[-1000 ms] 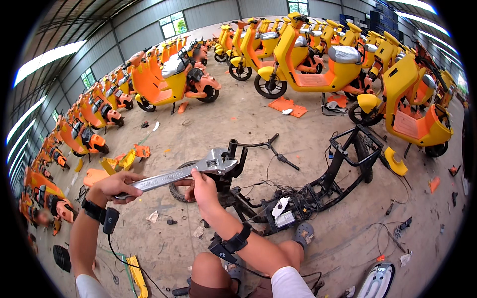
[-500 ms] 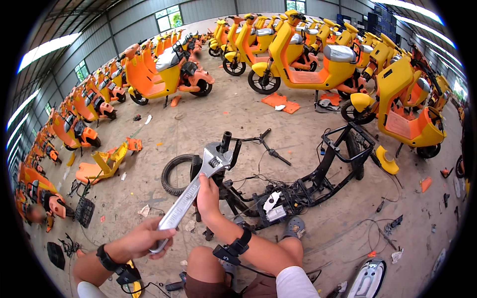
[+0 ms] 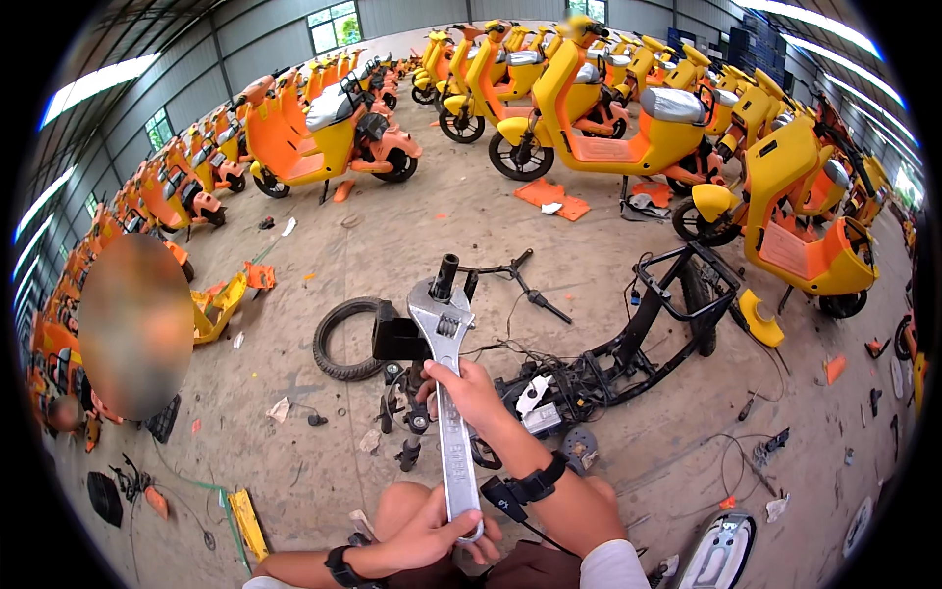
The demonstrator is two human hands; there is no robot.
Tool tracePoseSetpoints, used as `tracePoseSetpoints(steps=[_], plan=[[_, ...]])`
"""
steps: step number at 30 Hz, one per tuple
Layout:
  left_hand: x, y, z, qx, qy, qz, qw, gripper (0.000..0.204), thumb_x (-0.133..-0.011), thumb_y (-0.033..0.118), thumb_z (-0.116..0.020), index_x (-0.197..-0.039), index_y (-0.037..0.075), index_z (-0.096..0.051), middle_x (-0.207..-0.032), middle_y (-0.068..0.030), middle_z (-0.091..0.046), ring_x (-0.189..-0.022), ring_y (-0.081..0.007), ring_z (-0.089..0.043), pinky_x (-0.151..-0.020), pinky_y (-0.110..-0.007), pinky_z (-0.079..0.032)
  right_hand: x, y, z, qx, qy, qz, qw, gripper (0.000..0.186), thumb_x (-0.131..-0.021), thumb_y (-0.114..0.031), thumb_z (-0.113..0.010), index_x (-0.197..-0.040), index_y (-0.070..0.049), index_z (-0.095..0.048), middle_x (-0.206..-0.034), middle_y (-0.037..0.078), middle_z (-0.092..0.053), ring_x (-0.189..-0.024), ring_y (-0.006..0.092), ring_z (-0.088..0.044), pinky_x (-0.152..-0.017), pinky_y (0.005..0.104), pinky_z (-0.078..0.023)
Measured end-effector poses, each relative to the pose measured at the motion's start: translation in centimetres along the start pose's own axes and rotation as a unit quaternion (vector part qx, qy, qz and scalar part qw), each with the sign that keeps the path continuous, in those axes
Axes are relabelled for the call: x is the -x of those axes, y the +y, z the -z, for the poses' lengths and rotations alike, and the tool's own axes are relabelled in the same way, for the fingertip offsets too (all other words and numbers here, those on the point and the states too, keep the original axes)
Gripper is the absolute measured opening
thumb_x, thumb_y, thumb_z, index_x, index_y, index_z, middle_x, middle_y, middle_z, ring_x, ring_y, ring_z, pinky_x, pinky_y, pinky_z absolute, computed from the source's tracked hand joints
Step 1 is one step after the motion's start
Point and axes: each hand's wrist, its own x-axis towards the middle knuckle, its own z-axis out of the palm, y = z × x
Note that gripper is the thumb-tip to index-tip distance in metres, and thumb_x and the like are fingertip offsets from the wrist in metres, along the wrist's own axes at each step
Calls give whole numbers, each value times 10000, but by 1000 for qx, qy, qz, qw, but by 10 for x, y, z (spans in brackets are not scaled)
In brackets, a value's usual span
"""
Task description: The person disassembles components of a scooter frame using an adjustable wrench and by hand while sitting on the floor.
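Note:
A large silver adjustable wrench [image 3: 453,422] stands nearly upright in view, its jaws at a black steering tube [image 3: 446,275] of a stripped scooter frame. My left hand [image 3: 432,535] is closed round the lower end of its handle. Higher up, my right hand [image 3: 473,396] grips the wrench below its head, thumb across the handle. Behind that hand, black fork legs [image 3: 402,407] show in part, beside a black bracket [image 3: 392,339]. How tightly the jaws sit on the tube, I cannot tell.
The bare black scooter frame [image 3: 628,363] with loose wiring lies to the right. A loose tyre [image 3: 343,339] and black handlebars [image 3: 525,280] rest on the floor. Yellow-orange scooters [image 3: 608,128] stand in rows beyond. A yellow panel strip [image 3: 248,525] lies at lower left.
The wrench handle has swung to the right, from a slant to nearly upright, with both hands on it. The fork legs show more now. A large blurred patch has appeared at the left.

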Motion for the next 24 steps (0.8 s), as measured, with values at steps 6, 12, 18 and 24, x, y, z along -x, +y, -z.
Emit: tracePoseSetpoints(steps=[6,12,18,24], plan=[[-25,-45,10,-79,10,-45,996,281,-993,105,-449,-1193,17,-273,-994,-187,-606,-775,-252,-668,-628,-329,-567,14,8,9,120,-6,109,987,281,-908,-264,-604,-817,1,-584,-645,73,-631,-526,118,-580,-492,267,-455],[35,-42,29,-98,145,-108,979,395,-945,118,-569,-1246,23,-332,-802,-83,-613,-573,-122,-576,-479,-241,-453,18,18,-23,85,-35,131,987,364,-984,-309,-495,-900,10,-649,-665,45,-611,-589,111,-588,-561,258,-467],[88,26,71,-150,410,-122,891,367,-805,51,-688,-1128,-86,-578,-692,-28,-571,-474,-90,-507,-413,-230,-387,-10,35,-56,-26,-57,105,992,356,-1000,-321,-459,-1025,-15,-639,-695,-1,-592,-528,55,-532,-478,219,-406],[100,91,103,-158,361,-158,905,407,-789,26,-673,-1162,-104,-574,-692,-30,-563,-439,-57,-438,-375,-207,-318,-31,25,-71,-54,-98,105,988,388,-1010,-323,-422,-1233,-22,-524,-780,15,-595,-525,78,-555,-456,211,-371]])
